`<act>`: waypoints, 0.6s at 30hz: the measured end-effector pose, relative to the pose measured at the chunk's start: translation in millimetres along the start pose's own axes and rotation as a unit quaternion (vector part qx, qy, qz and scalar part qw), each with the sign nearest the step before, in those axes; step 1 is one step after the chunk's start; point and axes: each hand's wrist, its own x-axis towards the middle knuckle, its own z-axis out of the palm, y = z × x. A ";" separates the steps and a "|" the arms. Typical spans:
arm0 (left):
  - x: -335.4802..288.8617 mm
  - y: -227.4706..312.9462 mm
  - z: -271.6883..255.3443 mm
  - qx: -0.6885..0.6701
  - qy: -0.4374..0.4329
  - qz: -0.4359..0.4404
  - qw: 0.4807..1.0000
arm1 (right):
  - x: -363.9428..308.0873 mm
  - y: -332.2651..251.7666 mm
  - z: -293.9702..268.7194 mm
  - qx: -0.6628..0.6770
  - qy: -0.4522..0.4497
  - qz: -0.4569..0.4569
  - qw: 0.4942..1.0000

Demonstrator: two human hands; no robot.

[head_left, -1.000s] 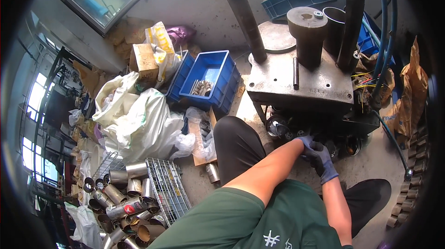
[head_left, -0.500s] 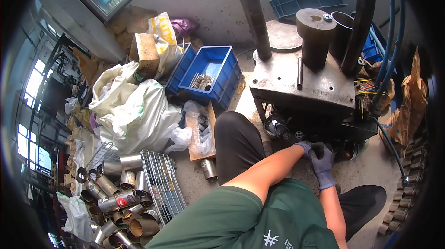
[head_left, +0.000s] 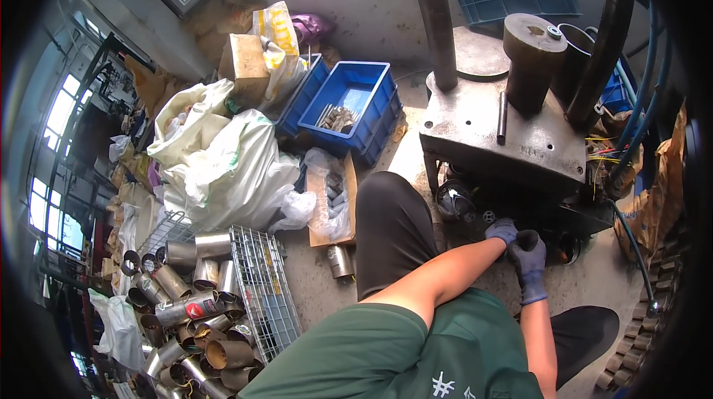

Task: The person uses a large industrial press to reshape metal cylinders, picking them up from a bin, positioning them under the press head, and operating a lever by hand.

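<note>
Far left, by the floor's lower left corner: heap of silver and rust-brown steel cylinders (head_left: pixel 176 311), grey wire grid panel (head_left: pixel 264 280) at its right side. Behind, white woven sacks (head_left: pixel 230 176); then brown cardboard box (head_left: pixel 351 210) with grey pieces in clear plastic, blue rectangular plastic crate (head_left: pixel 385 120) behind it. Whole view has swung a bit, so everything sits further right in frame; layout itself unchanged.

Left hand (head_left: pixel 501 230), blue-grey knit glove, is low past the thick grey steel table's (head_left: pixel 471 113) front edge, near a small round metal piece with holes (head_left: pixel 489 216); piece lies below that edge, same place as before. Fingers mostly hidden, cannot tell if gripping.

Right hand (head_left: pixel 529 262), same glove, just right of the left; touching or not, cannot tell. It has turned more upright, fingers now look curled in; dark patch on top could be glove coating or a held part, contents cannot be told. Hands hold station against the table, so work seems to go on at the same spot, nothing seen set down.

Black steel rod (head_left: pixel 502 117) near table's front edge; mushroom-shaped steel post (head_left: pixel 533 65) toward its back edge
</note>
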 end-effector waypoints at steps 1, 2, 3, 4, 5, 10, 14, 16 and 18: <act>-8.8 1.7 -12.4 0.012 -0.055 0.023 0.998 | -8.1 -18.5 2.7 0.069 -0.051 0.035 0.996; -19.0 10.1 -26.3 0.011 -0.054 0.020 0.998 | -13.6 -32.9 1.8 0.136 -0.100 0.069 0.983; -26.9 26.3 -37.1 -0.007 -0.099 0.074 0.992 | -15.6 -38.7 -5.6 0.135 -0.093 0.071 0.984; -31.8 28.1 -42.5 -0.032 -0.138 0.119 0.983 | -18.5 -43.7 -7.0 0.138 -0.094 0.039 0.985; -21.6 25.8 -31.6 -0.036 -0.139 0.116 0.983 | -20.1 -47.7 -9.0 0.140 -0.094 0.007 0.986; 86.2 -16.9 15.7 0.142 0.013 0.109 0.984 | -21.2 -53.9 1.0 0.186 -0.048 0.022 0.981; 165.2 -11.5 91.8 0.362 0.065 0.152 0.918 | -9.4 -20.1 -20.3 0.170 0.025 0.154 0.973; 182.2 -0.4 101.8 0.380 0.098 0.108 0.913 | -10.9 -34.3 -17.9 0.141 -0.011 0.174 0.975; 209.5 -10.6 104.6 0.457 0.152 0.037 0.876 | -10.4 -36.6 -1.3 0.130 -0.063 0.177 0.974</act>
